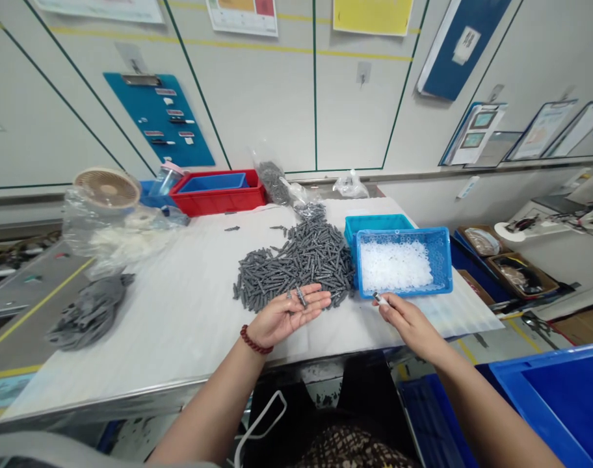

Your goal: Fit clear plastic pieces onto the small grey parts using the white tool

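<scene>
Forearms (213,403) reach over the counter (86,398), left hand (281,318) open with palm up to carry grey plastic parts (301,296), right hand (408,325) pinching a white piece (380,299) beside the blue crate (404,233).

One head camera looks forward and down from just behind the table (155,312), close above the left hand (284,315) and right hand (408,325), facing the wall (267,110) beyond.
</scene>
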Demonstrator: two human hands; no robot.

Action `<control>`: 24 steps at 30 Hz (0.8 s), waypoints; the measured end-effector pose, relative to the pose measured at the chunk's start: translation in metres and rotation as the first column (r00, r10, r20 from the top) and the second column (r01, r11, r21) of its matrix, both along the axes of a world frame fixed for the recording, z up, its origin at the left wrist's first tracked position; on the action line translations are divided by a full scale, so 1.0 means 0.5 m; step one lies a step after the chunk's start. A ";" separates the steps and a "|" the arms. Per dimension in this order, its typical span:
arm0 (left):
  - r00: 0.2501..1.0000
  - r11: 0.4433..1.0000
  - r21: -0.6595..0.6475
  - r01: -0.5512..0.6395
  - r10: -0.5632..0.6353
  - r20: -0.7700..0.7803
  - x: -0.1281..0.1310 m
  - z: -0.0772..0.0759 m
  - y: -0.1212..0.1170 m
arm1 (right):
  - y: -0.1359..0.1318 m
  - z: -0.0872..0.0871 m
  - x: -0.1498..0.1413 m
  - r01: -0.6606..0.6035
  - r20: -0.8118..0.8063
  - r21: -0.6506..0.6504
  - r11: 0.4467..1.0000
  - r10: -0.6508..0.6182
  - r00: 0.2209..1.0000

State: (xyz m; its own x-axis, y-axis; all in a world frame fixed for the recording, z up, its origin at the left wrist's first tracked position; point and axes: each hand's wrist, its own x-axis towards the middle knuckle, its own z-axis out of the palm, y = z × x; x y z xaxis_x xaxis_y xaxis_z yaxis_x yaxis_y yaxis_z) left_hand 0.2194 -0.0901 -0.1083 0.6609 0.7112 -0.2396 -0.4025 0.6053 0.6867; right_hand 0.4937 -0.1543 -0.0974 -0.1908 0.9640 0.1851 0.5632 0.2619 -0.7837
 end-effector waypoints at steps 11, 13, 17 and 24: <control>0.979 0.996 0.018 0.089 -0.091 0.180 -0.005 -0.014 0.003 | -0.003 -0.003 0.005 -0.008 0.016 -0.104 0.995 0.009 1.000; 0.996 0.989 0.137 0.058 -0.068 0.066 -0.006 -0.015 0.006 | -0.004 -0.003 0.007 -0.001 0.025 -0.115 0.993 0.004 1.000; 0.775 0.744 0.659 0.113 0.349 -0.527 -0.010 -0.021 0.032 | -0.006 0.007 0.002 -0.007 0.031 -0.115 0.993 0.011 0.999; 0.396 0.458 0.696 0.554 0.591 -0.703 0.022 -0.026 0.089 | -0.003 0.018 -0.013 -0.037 0.046 -0.108 0.993 0.043 0.998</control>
